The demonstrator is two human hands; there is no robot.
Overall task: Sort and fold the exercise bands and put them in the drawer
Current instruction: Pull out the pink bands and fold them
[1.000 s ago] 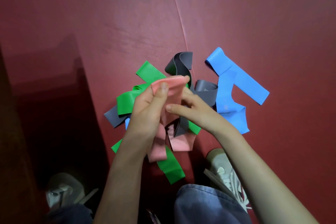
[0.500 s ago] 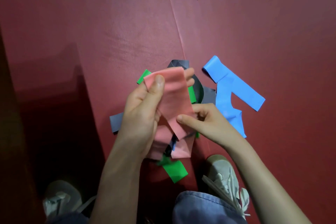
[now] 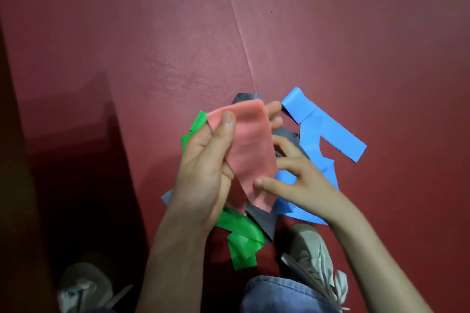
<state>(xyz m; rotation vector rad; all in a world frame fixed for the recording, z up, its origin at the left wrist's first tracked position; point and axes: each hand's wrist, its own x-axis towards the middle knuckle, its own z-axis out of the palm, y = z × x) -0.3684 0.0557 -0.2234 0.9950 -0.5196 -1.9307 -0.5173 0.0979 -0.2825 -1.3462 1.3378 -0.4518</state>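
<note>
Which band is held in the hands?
The pink band, pinched by the left hand at its top and the right hand lower down. The green band, grey band and blue band lie on the mat.

Band [image 3: 250,145] b/w L hand [image 3: 203,173] & R hand [image 3: 302,180], over pile [image 3: 328,134] on mat [image 3: 152,58].

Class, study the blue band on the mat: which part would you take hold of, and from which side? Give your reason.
Grip the blue band by its long straight end jutting right, coming from the right. That end lies flat on the mat, clear of the grey band; the left hand and right hand hold the pink band.
</note>
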